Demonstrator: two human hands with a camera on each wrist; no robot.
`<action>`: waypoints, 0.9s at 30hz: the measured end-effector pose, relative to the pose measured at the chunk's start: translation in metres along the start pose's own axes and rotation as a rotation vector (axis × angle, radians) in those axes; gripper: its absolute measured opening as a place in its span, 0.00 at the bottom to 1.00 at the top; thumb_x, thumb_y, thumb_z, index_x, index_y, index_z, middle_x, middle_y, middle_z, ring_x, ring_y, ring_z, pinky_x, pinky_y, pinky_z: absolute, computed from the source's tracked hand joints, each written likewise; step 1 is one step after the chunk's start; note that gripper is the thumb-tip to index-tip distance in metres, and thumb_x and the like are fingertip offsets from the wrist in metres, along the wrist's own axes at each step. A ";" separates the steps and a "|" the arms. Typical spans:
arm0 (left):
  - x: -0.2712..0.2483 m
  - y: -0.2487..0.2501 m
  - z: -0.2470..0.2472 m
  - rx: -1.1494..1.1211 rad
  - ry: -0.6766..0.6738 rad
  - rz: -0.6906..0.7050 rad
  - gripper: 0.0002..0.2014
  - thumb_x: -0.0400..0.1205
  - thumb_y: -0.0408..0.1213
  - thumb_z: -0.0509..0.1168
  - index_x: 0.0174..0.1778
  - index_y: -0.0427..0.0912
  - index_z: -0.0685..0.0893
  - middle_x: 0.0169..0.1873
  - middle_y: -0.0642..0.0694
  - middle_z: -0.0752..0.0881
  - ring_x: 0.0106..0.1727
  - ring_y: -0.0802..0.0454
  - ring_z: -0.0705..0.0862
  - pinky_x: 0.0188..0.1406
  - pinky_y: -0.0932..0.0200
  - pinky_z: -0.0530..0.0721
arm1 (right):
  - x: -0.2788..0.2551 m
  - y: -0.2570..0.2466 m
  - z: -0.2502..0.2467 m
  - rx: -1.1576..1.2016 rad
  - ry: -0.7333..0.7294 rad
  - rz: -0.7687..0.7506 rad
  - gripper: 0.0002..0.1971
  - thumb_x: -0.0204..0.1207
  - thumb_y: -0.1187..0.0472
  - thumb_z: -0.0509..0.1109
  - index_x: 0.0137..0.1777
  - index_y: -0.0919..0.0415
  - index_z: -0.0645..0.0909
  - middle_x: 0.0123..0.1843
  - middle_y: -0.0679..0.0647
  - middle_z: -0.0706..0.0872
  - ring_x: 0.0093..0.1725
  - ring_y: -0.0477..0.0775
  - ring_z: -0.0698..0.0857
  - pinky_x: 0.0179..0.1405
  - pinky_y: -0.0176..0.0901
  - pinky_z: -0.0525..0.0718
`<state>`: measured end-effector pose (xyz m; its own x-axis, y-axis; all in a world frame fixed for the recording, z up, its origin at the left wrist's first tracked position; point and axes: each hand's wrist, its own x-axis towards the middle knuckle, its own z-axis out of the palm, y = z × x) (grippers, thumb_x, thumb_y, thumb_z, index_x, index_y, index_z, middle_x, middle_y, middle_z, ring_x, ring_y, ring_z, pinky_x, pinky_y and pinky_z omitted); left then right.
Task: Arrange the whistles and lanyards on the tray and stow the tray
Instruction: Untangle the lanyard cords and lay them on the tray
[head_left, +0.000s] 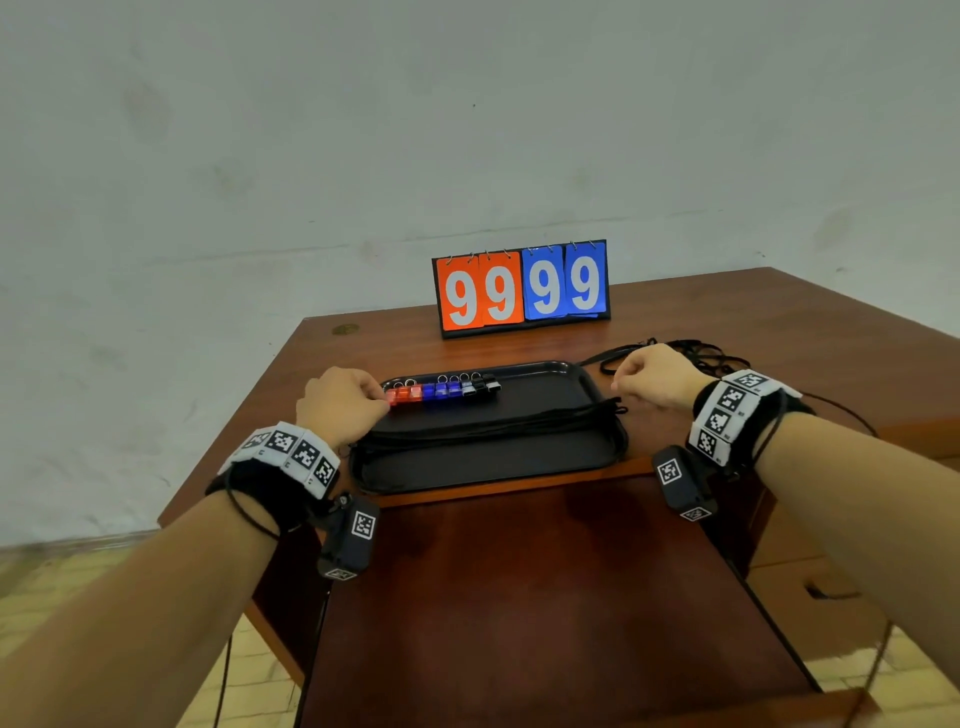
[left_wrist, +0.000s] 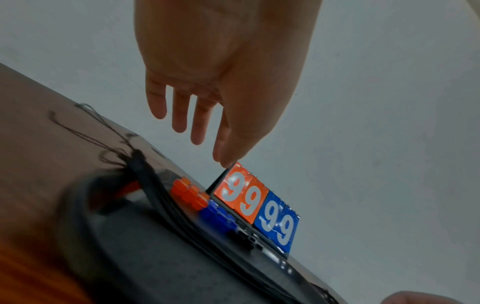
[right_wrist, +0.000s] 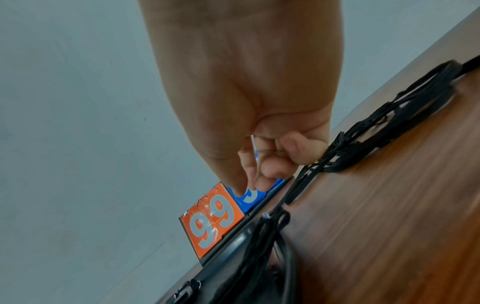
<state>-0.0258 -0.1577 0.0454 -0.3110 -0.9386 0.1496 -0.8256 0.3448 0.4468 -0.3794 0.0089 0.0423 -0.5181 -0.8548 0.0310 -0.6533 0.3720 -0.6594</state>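
Item: black rectangular plastic tray (head_left: 597, 457). I am seeing it lying flat near the front edge of the brown wooden desk (head_left: 727, 332).

Item: row of small plastic whistles (head_left: 441, 391), red, then blue, then black from left to right, each with a metal ring. I am seeing them sitting side by side along the tray's far edge.

Item: bundle of straightened black cord lanyards (head_left: 493, 423). It is lying lengthwise across the tray's middle, its end sticking out over the right rim.

Item: loose tangle of black lanyards (head_left: 711, 358). It is resting on the desk, off the tray, behind my right wrist.

Item: left hand (head_left: 340, 402). I am holding it over the tray's left end, beside the red whistles; the left wrist view is showing its fingers (left_wrist: 200, 123) hanging straight and spread, gripping nothing.

Item: right hand (head_left: 652, 376). I am hovering it just right of the tray, fingers (right_wrist: 272, 164) curling inward toward the thumb; I cannot tell whether a cord is being pinched.

Item: flip scoreboard (head_left: 522, 288), two orange and two blue cards all reading 9, standing upright behind the tray.
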 end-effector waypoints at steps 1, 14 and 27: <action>0.000 0.008 0.002 -0.015 -0.001 0.028 0.04 0.75 0.48 0.72 0.35 0.59 0.85 0.50 0.53 0.88 0.61 0.43 0.82 0.63 0.40 0.82 | -0.002 0.001 -0.003 0.027 0.008 0.006 0.05 0.78 0.61 0.73 0.49 0.63 0.87 0.33 0.51 0.85 0.26 0.46 0.80 0.17 0.32 0.73; 0.001 0.159 0.061 -0.196 -0.119 0.306 0.04 0.79 0.42 0.69 0.44 0.54 0.88 0.48 0.55 0.89 0.52 0.51 0.86 0.59 0.48 0.85 | -0.020 0.068 -0.076 0.184 0.159 0.088 0.05 0.79 0.63 0.70 0.53 0.56 0.84 0.44 0.56 0.89 0.36 0.51 0.88 0.26 0.40 0.83; 0.006 0.282 0.147 -0.216 -0.267 0.442 0.04 0.80 0.41 0.67 0.46 0.51 0.88 0.46 0.53 0.88 0.48 0.52 0.86 0.50 0.56 0.82 | 0.010 0.144 -0.102 0.032 0.107 0.142 0.16 0.76 0.65 0.71 0.64 0.57 0.84 0.53 0.53 0.88 0.38 0.49 0.85 0.39 0.43 0.85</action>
<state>-0.3299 -0.0633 0.0425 -0.7371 -0.6595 0.1475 -0.4834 0.6671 0.5669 -0.5353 0.0906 0.0240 -0.6611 -0.7502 0.0148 -0.5525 0.4733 -0.6861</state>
